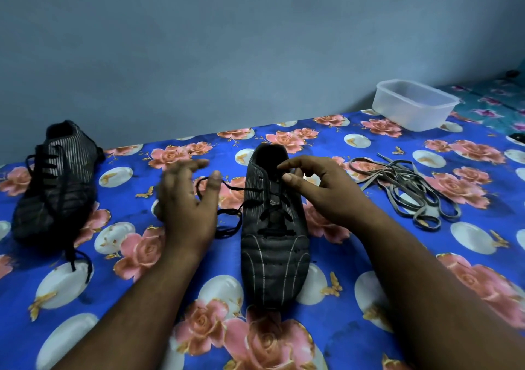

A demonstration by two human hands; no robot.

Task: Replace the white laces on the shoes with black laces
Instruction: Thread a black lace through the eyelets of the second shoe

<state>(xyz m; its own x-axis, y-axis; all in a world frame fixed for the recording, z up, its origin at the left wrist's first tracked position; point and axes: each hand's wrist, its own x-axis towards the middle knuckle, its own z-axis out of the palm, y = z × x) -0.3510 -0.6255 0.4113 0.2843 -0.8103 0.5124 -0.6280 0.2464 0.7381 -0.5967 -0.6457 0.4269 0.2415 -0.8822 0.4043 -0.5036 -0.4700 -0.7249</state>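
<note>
A small pale logo sits on the tongue of the dark pinstriped lace-up shoe at centre, just below the right hand, whose fingers cover part of it; only a few slanted script letters show, roughly "Vic", too blurred to read with certainty. No other lettering, number or label is legible on the second dark striped shoe at left or the clear plastic tub at the back
</note>
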